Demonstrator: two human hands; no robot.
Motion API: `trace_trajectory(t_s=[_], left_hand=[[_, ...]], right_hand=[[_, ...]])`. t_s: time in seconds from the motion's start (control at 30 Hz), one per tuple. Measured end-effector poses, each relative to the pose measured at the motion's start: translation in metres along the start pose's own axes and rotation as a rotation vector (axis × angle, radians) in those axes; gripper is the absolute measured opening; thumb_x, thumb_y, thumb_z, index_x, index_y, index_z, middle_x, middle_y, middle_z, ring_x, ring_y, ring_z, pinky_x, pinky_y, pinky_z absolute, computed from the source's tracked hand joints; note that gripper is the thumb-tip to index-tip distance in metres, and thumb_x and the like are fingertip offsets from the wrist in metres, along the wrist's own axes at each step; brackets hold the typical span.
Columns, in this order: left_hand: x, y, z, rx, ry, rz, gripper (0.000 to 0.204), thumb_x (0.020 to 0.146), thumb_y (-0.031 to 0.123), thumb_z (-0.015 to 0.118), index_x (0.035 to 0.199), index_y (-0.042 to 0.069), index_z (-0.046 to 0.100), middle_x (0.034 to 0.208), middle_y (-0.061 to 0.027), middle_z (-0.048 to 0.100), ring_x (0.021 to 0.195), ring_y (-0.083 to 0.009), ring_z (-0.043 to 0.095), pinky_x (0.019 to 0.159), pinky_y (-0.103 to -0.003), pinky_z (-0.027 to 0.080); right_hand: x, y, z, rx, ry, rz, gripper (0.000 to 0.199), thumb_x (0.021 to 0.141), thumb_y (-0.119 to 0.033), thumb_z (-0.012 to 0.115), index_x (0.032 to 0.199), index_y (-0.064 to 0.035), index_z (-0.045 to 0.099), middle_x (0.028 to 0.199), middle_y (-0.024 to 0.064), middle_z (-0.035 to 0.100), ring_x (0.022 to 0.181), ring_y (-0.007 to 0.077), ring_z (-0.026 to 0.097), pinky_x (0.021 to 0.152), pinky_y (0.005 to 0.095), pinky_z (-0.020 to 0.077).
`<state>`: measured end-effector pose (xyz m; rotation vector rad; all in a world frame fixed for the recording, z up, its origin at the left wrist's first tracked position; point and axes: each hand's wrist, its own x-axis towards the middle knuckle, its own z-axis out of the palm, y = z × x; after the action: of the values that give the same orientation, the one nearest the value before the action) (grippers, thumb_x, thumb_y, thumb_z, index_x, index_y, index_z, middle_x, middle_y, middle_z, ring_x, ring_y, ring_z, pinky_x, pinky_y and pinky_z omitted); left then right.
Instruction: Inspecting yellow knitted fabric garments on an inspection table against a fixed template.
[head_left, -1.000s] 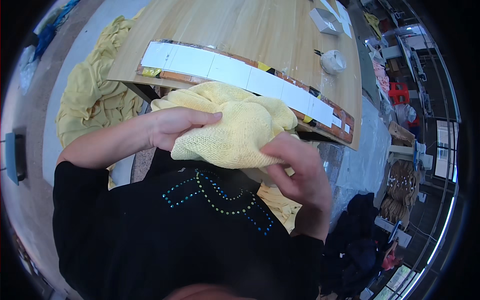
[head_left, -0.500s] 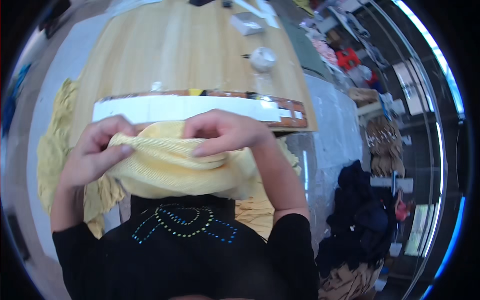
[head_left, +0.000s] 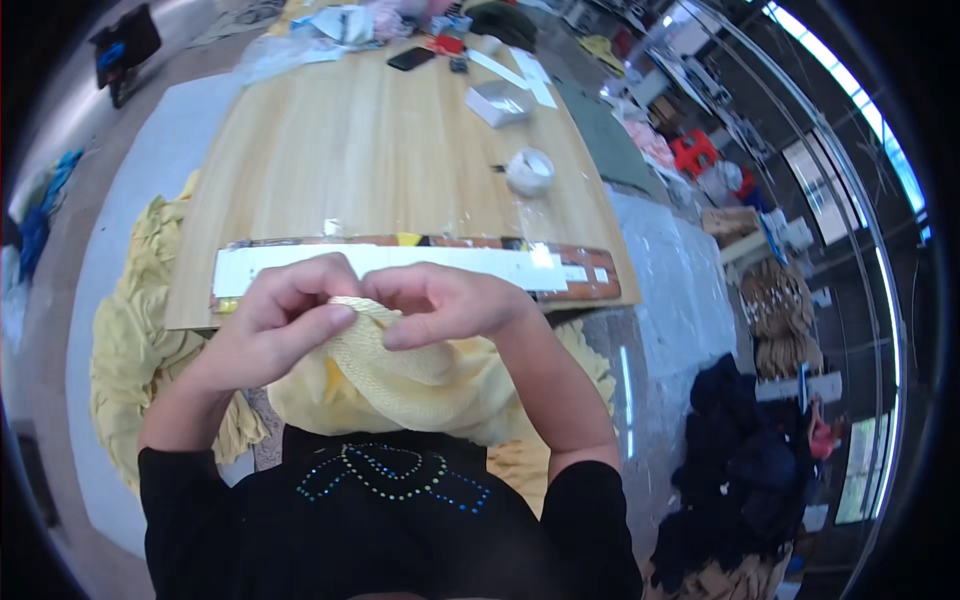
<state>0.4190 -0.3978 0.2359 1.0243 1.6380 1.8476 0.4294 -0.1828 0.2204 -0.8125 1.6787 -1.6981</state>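
Note:
A pale yellow knitted garment (head_left: 400, 385) hangs bunched between my hands, in front of my chest. My left hand (head_left: 300, 315) pinches its ribbed edge between thumb and fingers. Close beside it, my right hand (head_left: 445, 300) is closed on the same edge, thumb toward me. The fingertips of both hands nearly meet, and the cloth hides part of them. Below my grip, the knit folds into a rounded loop and droops toward my lap. Just beyond my hands, a long white strip on a brown board (head_left: 390, 268) lies along the table's near edge.
A wooden table (head_left: 370, 150) stretches ahead, bearing a white roll (head_left: 529, 172), a clear plastic box (head_left: 498, 104) and a black phone (head_left: 411, 59). Yellow knitwear (head_left: 140, 320) is heaped at the left. Dark clothing (head_left: 740, 450) is piled at the right on the floor.
My hands have come together, my left hand moving right along the garment's edge. The stretched edge is now gathered into a loop. My view has tipped up, showing more of the table's far end.

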Motion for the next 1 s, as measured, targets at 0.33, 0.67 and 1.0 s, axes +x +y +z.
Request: trace_trajectory(t_s=[0.33, 0.67, 1.0], left_hand=[[-0.015, 0.004, 0.009, -0.043, 0.071, -0.037, 0.007, 0.086, 0.005, 0.056, 0.093, 0.003, 0.056, 0.077, 0.0056, 0.055, 0.068, 0.0015, 0.046, 0.059, -0.016, 0.036], [-0.040, 0.047, -0.063, 0.007, 0.505, 0.128, 0.016, 0.086, 0.010, 0.055, 0.100, 0.003, 0.057, 0.078, -0.0007, 0.061, 0.066, -0.0050, 0.058, 0.059, -0.019, 0.048], [-0.030, -0.088, -0.010, 0.603, -0.148, -0.057, 0.052, 0.081, 0.022, 0.064, 0.124, 0.000, 0.045, 0.091, -0.0120, 0.061, 0.087, -0.0229, 0.058, 0.072, -0.034, 0.046]], right_hand=[[-0.017, -0.023, 0.030, -0.274, 0.335, -0.024, 0.011, 0.076, -0.005, 0.058, 0.086, -0.0015, 0.053, 0.073, 0.0004, 0.053, 0.063, 0.0106, 0.049, 0.056, 0.0273, 0.0397], [-0.099, 0.034, -0.029, -0.591, 1.102, 0.096, 0.012, 0.077, 0.007, 0.049, 0.085, -0.0010, 0.053, 0.079, 0.0023, 0.058, 0.071, 0.0085, 0.055, 0.062, 0.0252, 0.0448], [-0.054, 0.027, 0.000, 0.474, 0.581, 0.105, 0.024, 0.085, -0.004, 0.052, 0.107, 0.0042, 0.057, 0.098, 0.0092, 0.062, 0.088, 0.0123, 0.060, 0.079, 0.0244, 0.0484]])
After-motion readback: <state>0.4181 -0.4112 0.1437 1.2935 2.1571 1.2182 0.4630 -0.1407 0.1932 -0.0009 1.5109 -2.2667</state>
